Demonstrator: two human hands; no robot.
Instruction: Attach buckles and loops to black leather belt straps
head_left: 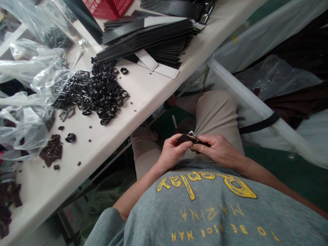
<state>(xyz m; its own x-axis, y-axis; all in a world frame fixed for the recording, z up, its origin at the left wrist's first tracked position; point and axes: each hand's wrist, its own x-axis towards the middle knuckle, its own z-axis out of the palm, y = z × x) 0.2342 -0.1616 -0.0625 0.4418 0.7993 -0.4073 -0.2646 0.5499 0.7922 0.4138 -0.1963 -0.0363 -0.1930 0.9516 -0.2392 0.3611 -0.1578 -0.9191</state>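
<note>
Above my lap, my left hand (172, 151) pinches one end of a dark strap (186, 138). A shiny metal buckle (192, 134) sits on the strap between my two hands. My right hand (217, 149) is closed on the strap's other side, beside the buckle, thumb and fingers pressed together. On the table to the left lies a pile of black loops (109, 89), with black buckles (70, 90) heaped against it. Behind the loops is a stack of black straps (153, 37).
The white table's (123, 119) edge runs diagonally at the left. Plastic bags (23, 116) and brown scraps (53, 150) lie on it, with a red basket (109, 8) at the back. A white padded rail (246, 89) stands at the right.
</note>
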